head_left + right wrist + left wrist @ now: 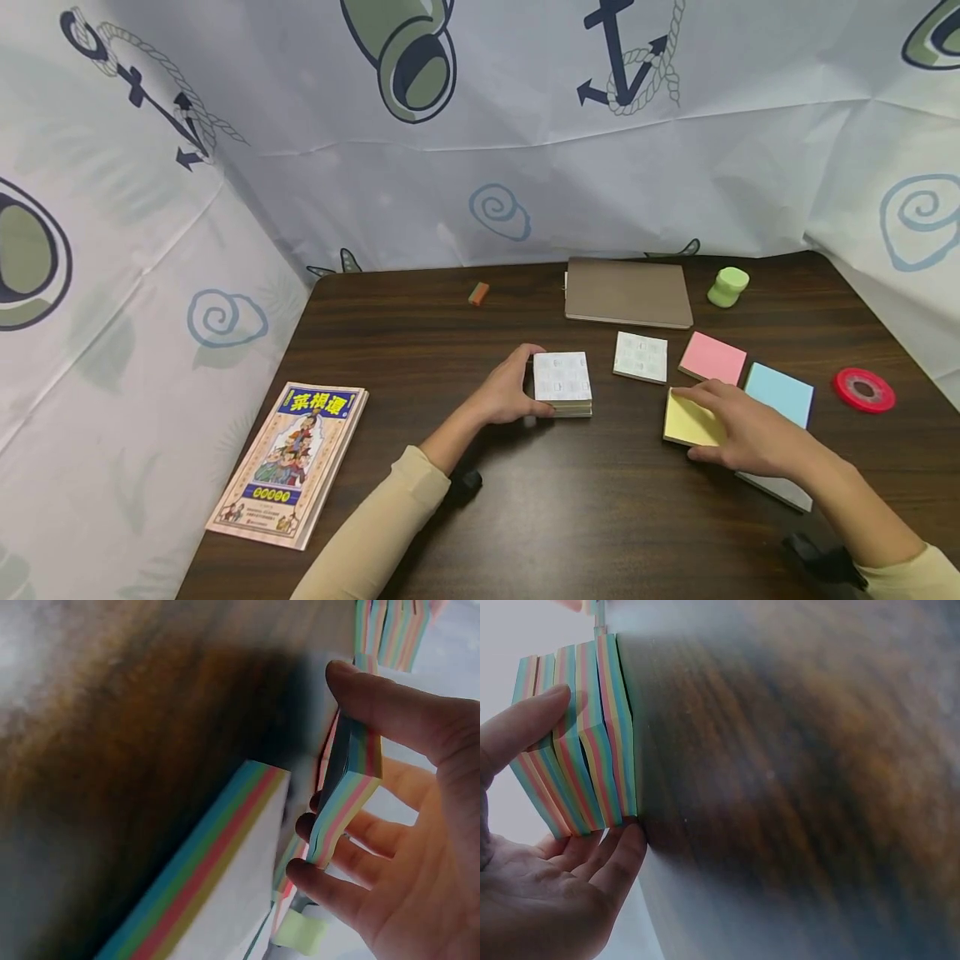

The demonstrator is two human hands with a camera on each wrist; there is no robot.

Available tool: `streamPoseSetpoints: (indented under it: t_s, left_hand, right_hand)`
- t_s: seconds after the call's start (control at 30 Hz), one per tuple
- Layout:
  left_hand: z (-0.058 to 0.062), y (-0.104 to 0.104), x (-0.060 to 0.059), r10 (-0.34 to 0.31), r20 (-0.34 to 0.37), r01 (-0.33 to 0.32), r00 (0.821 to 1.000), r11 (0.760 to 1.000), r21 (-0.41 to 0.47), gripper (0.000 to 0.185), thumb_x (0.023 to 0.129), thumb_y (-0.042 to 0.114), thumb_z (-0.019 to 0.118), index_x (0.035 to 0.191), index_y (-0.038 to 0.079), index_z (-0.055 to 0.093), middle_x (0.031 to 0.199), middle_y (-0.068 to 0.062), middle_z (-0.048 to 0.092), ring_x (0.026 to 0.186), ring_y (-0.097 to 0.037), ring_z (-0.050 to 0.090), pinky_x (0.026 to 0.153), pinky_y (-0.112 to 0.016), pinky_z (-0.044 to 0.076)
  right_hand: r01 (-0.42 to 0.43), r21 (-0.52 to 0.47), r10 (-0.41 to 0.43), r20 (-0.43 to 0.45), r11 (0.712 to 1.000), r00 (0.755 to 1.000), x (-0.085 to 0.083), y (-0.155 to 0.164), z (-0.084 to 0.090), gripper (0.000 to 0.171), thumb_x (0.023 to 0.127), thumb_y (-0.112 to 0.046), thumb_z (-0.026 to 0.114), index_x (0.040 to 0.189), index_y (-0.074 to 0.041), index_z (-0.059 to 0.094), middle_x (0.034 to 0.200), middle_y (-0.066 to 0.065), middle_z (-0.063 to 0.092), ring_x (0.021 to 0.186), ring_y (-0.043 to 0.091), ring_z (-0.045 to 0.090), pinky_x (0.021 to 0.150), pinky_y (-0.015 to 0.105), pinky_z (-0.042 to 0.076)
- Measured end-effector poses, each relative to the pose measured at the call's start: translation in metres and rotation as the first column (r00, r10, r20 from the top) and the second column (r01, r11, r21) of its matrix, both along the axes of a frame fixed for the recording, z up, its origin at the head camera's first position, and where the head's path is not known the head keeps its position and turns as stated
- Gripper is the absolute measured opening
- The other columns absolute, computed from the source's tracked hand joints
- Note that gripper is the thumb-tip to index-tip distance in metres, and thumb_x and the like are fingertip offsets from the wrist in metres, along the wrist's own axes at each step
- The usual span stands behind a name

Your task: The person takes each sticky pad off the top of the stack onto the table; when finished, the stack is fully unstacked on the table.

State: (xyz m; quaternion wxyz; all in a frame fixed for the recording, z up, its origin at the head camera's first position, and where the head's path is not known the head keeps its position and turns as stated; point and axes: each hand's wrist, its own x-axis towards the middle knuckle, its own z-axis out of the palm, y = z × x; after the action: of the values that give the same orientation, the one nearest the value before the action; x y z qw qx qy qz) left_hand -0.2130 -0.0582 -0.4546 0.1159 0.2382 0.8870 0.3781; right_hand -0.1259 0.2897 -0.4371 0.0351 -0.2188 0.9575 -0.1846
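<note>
On the dark wooden table (420,333) my left hand (513,390) grips a stack of several sticky-note pads (562,383) by its left side; the left wrist view shows thumb and fingers curled round the rainbow-edged stack (585,735). My right hand (738,429) holds a yellow-topped pad (688,421) at its edges, fingers and thumb around it. In the right wrist view that pad (346,791) is tilted up between thumb and fingers, beside another pad (217,877) lying flat. A white pad (641,357), a pink pad (712,357) and a blue pad (780,393) lie nearby.
A brown notebook (627,292) and a green cylinder (727,287) sit at the back. A red tape roll (863,389) lies at the right, a small eraser (478,292) at the back centre, a comic book (291,462) at the front left. Printed cloth walls surround the table.
</note>
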Motion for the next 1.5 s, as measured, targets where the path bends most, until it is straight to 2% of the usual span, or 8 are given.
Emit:
streamPoseSetpoints:
  t_s: [0.1,0.6,0.73,0.9,1.0,1.13,1.33,1.5]
  left_hand:
    - [0.0,0.0,0.0,-0.002,-0.004,0.002,1.0,1.0,0.001,0.088,0.068,0.019,0.092,0.138,0.009,0.039,0.132,-0.007,0.051,0.118,-0.022,0.05,0.101,-0.04,0.039]
    - [0.0,-0.001,0.0,-0.001,-0.002,0.001,1.0,1.0,0.001,0.089,0.068,0.019,0.092,0.139,0.008,0.039,0.129,-0.007,0.052,0.115,-0.021,0.051,0.1,-0.039,0.039]
    - [0.0,-0.001,0.0,-0.002,-0.002,0.002,1.0,1.0,0.004,0.089,0.068,0.019,0.092,0.139,0.008,0.039,0.129,-0.007,0.052,0.115,-0.021,0.051,0.1,-0.039,0.039]
    - [0.001,-0.001,0.0,-0.003,-0.001,0.003,1.0,1.0,0.004,0.089,0.068,0.018,0.091,0.139,0.008,0.039,0.129,-0.007,0.052,0.115,-0.021,0.051,0.1,-0.039,0.039]
    - [0.001,0.0,-0.001,-0.007,-0.004,0.007,1.0,1.0,0.004,0.089,0.068,0.019,0.091,0.14,0.007,0.039,0.13,-0.007,0.051,0.115,-0.021,0.05,0.1,-0.04,0.039]
    - [0.001,0.0,0.0,-0.01,-0.006,0.01,1.0,1.0,0.005,0.089,0.069,0.019,0.091,0.14,0.007,0.039,0.13,-0.007,0.051,0.115,-0.021,0.05,0.1,-0.04,0.039]
    - [-0.002,-0.001,0.0,-0.008,-0.005,0.009,1.0,1.0,0.018,0.089,0.068,0.018,0.092,0.139,0.007,0.039,0.128,-0.006,0.052,0.113,-0.02,0.051,0.099,-0.039,0.039]
    - [-0.002,-0.001,0.0,-0.009,0.006,0.009,1.0,1.0,0.023,0.088,0.069,0.018,0.091,0.138,0.008,0.039,0.128,-0.006,0.052,0.112,-0.022,0.052,0.098,-0.039,0.04]
  right_hand:
    - [0.004,0.021,-0.004,-0.013,1.0,1.0,0.002,0.002,-0.003,0.078,0.069,-0.031,0.089,0.136,-0.009,0.056,0.123,0.011,0.058,0.107,0.027,0.054,0.082,0.048,0.047]
    - [-0.033,0.058,0.037,-0.061,0.998,0.997,0.0,0.008,-0.007,0.075,0.071,-0.034,0.087,0.134,-0.007,0.056,0.124,0.013,0.056,0.111,0.032,0.054,0.083,0.053,0.048]
    - [-0.042,0.058,0.045,-0.054,0.997,0.998,0.0,0.008,-0.004,0.076,0.072,-0.035,0.087,0.135,-0.007,0.055,0.126,0.014,0.055,0.114,0.035,0.052,0.084,0.054,0.048]
    - [-0.028,0.04,0.031,-0.085,0.999,0.996,-0.001,0.002,0.011,0.072,0.076,-0.037,0.085,0.136,-0.01,0.055,0.129,0.012,0.054,0.112,0.032,0.054,0.078,0.052,0.05]
    - [-0.036,0.024,0.039,-0.14,0.999,0.989,-0.003,-0.006,0.021,0.066,0.079,-0.035,0.082,0.136,-0.011,0.057,0.128,0.011,0.054,0.11,0.03,0.057,0.075,0.05,0.052]
    - [-0.09,0.011,0.09,-0.183,0.996,0.979,-0.01,-0.027,0.031,0.058,0.084,-0.032,0.079,0.134,-0.01,0.059,0.127,0.009,0.055,0.112,0.028,0.057,0.08,0.048,0.052]
    - [-0.167,-0.001,0.165,-0.149,0.986,0.975,-0.024,-0.067,0.036,0.06,0.086,-0.034,0.076,0.139,-0.016,0.055,0.135,0.006,0.052,0.12,0.024,0.052,0.086,0.044,0.05]
    - [-0.264,-0.019,0.259,-0.148,0.964,0.955,-0.04,-0.097,0.031,0.067,0.086,-0.037,0.076,0.142,-0.013,0.051,0.142,0.012,0.047,0.128,0.028,0.046,0.098,0.047,0.043]
